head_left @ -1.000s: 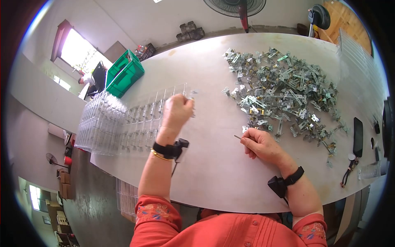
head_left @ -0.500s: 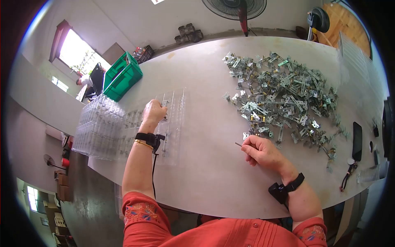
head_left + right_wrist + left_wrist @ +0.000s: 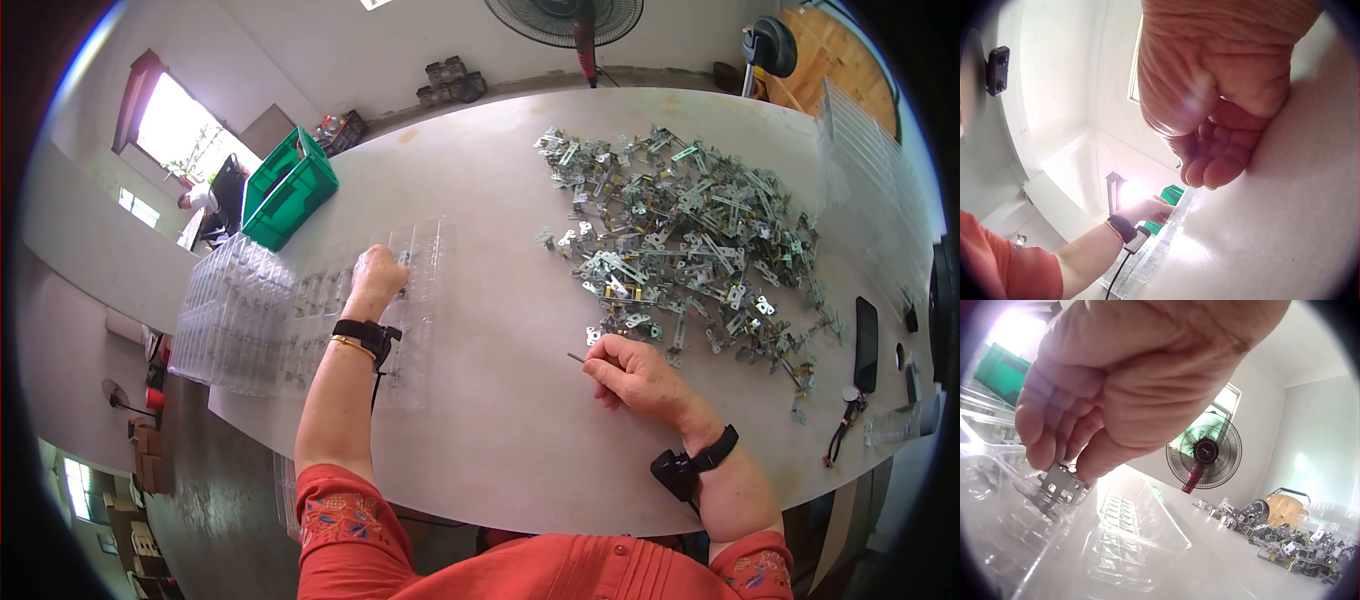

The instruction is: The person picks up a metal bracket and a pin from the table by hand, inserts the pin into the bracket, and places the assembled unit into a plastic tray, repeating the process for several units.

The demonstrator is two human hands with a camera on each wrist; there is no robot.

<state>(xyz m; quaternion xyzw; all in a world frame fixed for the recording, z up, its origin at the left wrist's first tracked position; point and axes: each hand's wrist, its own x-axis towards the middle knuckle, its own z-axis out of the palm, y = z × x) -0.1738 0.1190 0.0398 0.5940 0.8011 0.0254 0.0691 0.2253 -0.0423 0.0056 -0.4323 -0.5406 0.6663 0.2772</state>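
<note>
My left hand (image 3: pixel 378 275) is over a clear plastic compartment tray (image 3: pixel 428 335) on the left of the table. In the left wrist view, its thumb and fingertips pinch a small silver metal bracket (image 3: pixel 1065 485) down at one of the compartments. Other brackets sit in rows in the tray's left part. My right hand (image 3: pixel 632 375) rests at the table's middle, fingers curled. Between its thumb and forefinger it grips a thin metal rod (image 3: pixel 575 357), whose tip sticks out to the left; the rest is hidden in the hand.
A large heap of metal brackets (image 3: pixel 690 230) spreads over the right of the table. Stacked clear trays (image 3: pixel 225 320) stand at the left edge, a green crate (image 3: pixel 290 190) behind them. A phone (image 3: pixel 866 345) and more clear trays (image 3: pixel 870 190) lie at the right.
My left hand has moved left and down, from above the tray's far right corner to a compartment in it. The right hand stays in place with the rod.
</note>
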